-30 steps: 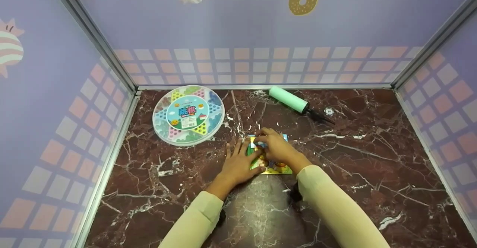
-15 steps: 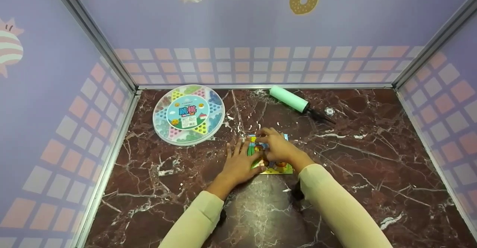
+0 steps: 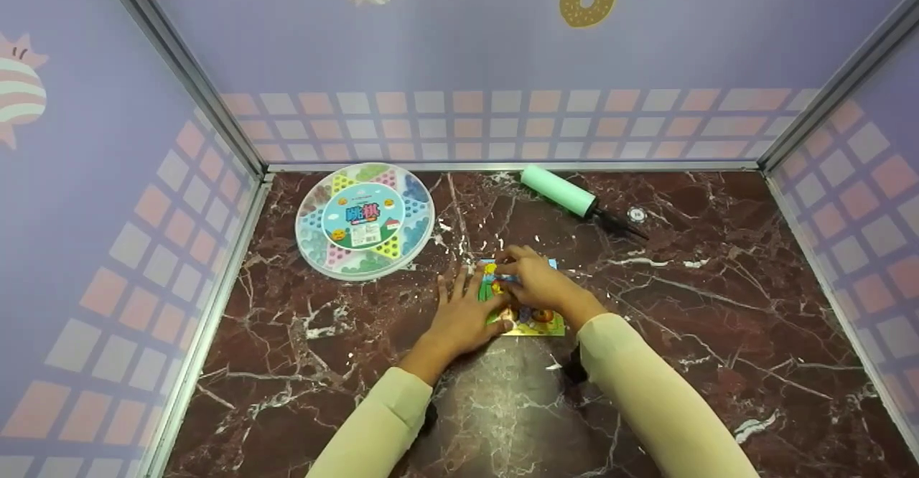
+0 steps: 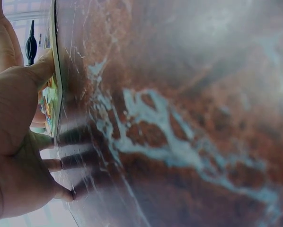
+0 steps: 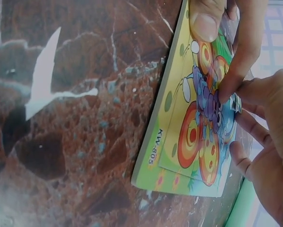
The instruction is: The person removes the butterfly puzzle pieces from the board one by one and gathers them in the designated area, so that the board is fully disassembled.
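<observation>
A thin jigsaw board (image 3: 535, 327) with a cartoon butterfly and the print KW-805 lies flat on the marble table. My left hand (image 3: 459, 320) rests at its left side with fingers spread. The left thumb (image 5: 205, 27) and index finger touch the board's face; the other fingertips reach the tabletop in the left wrist view. My right hand (image 3: 538, 280) is over the board's upper part, fingers bent. In the right wrist view, its thumb and fingers pinch a small puzzle piece (image 5: 235, 103) at the picture's surface; most of that piece is hidden.
A round Chinese checkers set (image 3: 362, 221) lies at the back left. The mint-green hand pump (image 3: 558, 191) with a black nozzle lies at the back right, beside a small round white disc (image 3: 637, 214). Purple patterned walls (image 3: 474, 47) enclose the table's back and sides.
The right hand's fingers have lowered the puzzle piece against the board, and more of the picture's yellow and orange shows beside them. The left hand has stayed almost still.
</observation>
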`<state>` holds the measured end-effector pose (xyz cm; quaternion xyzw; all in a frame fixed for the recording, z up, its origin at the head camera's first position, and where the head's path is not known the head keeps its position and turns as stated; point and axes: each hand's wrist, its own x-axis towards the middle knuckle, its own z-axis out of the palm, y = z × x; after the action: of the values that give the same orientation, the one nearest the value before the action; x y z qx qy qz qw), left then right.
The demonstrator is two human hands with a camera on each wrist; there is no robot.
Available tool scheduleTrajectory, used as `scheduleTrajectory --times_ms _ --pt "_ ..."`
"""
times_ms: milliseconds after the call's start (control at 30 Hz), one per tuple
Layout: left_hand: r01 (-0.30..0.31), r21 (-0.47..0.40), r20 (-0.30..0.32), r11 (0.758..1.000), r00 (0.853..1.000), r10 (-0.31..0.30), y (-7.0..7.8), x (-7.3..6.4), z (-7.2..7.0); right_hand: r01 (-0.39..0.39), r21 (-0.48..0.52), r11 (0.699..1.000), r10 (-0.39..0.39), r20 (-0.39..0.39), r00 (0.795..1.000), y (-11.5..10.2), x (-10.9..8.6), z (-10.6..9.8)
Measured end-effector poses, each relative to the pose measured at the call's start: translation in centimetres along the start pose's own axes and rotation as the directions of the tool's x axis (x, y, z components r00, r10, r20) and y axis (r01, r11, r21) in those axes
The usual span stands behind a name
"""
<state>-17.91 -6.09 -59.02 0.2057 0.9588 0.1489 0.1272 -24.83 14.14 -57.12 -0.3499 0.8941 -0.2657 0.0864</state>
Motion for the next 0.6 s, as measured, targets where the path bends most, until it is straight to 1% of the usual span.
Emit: scheduleTrajectory --times_ms 100,233,300,367,500,600 --pt "-0.004 0.008 -0.007 1.000 1.000 0.004 0.0 -0.1 0.0 0.008 -0.013 1.000 -0.008 0.003 1.000 -0.1 0.3 0.0" --pt "-0.005 0.019 -0.008 1.000 1.000 0.006 0.0 -0.1 0.1 0.027 -0.060 0.998 -0.027 0.000 1.000 -0.2 0.4 -0.1" --pt "-0.005 0.024 -0.007 1.000 1.000 0.005 0.0 0.0 0.2 0.024 -0.067 0.997 -0.024 -0.001 1.000 -0.2 0.5 -0.1" --pt "-0.004 0.027 -0.004 1.000 1.000 0.004 0.1 0.0 0.1 0.002 -0.059 0.998 -0.002 -0.007 1.000 -0.1 0.4 0.0" --pt "-0.006 0.030 -0.002 1.000 1.000 0.006 0.0 0.0 0.2 0.000 -0.045 0.999 -0.003 -0.051 0.999 0.5 0.2 0.2" --pt "-0.010 0.030 -0.007 1.000 1.000 0.010 -0.2 0.0 0.4 0.030 -0.056 0.998 -0.035 -0.095 0.995 0.8 -0.2 0.0"
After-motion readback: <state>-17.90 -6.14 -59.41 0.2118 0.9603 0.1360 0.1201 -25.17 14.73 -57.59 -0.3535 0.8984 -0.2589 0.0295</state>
